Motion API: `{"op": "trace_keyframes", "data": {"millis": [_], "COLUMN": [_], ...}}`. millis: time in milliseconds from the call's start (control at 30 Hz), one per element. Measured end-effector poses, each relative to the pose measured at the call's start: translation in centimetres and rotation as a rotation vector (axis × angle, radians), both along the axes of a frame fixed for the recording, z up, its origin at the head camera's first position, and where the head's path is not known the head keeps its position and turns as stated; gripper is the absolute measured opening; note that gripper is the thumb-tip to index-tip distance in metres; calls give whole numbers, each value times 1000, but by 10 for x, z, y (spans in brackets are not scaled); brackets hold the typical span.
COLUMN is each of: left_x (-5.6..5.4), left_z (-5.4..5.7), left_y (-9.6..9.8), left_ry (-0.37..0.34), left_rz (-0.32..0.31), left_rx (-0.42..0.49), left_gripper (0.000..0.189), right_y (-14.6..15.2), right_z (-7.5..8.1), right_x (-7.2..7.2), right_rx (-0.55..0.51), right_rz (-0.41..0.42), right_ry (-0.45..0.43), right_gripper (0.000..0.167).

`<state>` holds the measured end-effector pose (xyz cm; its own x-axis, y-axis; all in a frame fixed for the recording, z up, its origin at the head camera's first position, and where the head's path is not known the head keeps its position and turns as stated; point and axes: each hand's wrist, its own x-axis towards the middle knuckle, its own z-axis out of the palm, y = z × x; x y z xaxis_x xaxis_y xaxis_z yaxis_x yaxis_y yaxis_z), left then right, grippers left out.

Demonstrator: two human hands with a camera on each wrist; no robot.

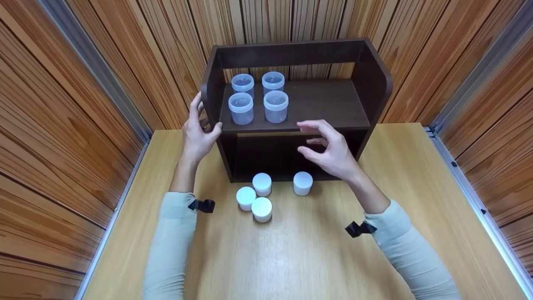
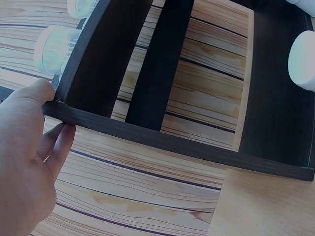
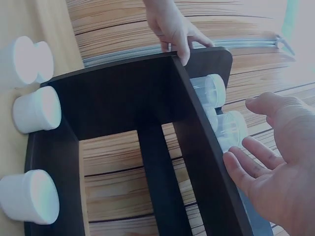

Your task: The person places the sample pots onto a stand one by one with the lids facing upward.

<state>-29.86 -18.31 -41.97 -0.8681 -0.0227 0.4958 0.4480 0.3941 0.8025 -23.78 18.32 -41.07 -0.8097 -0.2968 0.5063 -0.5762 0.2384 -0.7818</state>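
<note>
A dark brown two-level shelf [image 1: 329, 102] stands on the table. My left hand [image 1: 198, 137] grips its left side panel near the upper board, thumb at the front edge and fingers outside, as the left wrist view also shows. My right hand [image 1: 331, 150] hangs before the upper board's front edge, thumb and fingers apart, holding nothing. To its left, several clear plastic jars [image 1: 276, 109] stand upright in two rows on the upper board's left half. Below, on the table before the shelf, are several white-topped jars: one stands alone [image 1: 302, 183] and a cluster [image 1: 262, 209] sits farther left.
Wood-patterned panels [image 1: 95, 166] surround the table [image 1: 291, 258] at the back and both sides. Metal rails [image 1: 479, 208] run along the table's edges. The shelf's lower compartment [image 1: 270, 154] lies behind the white-topped jars.
</note>
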Motion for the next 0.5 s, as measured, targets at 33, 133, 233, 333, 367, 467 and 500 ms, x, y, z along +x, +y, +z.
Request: {"op": "trace_keyframes", "data": {"millis": [33, 133, 233, 333, 367, 467, 500], "left_x": [0, 1, 2, 1, 1, 1, 0], "left_z": [0, -1, -1, -1, -1, -1, -1], "left_y": [0, 0, 0, 0, 0, -1, -1], "left_ry": [3, 14, 18, 14, 14, 15, 13], "left_rz": [-3, -11, -22, -19, -18, -20, -21], "left_rx": [5, 6, 6, -2, -1, 2, 3], "left_gripper": [84, 84, 84, 84, 84, 84, 84], "right_y": [2, 7, 13, 19, 20, 25, 27], "right_z": [-3, -11, -21, -30, -32, -41, -44], "right_x": [1, 4, 5, 5, 5, 6, 6], "right_rx": [1, 12, 42, 73, 80, 100, 107], "right_rz": [0, -5, -10, -15, -12, -2, 5], "right_ry": [4, 12, 26, 30, 26, 5, -3], "right_gripper": [54, 53, 52, 53, 54, 56, 57]}}
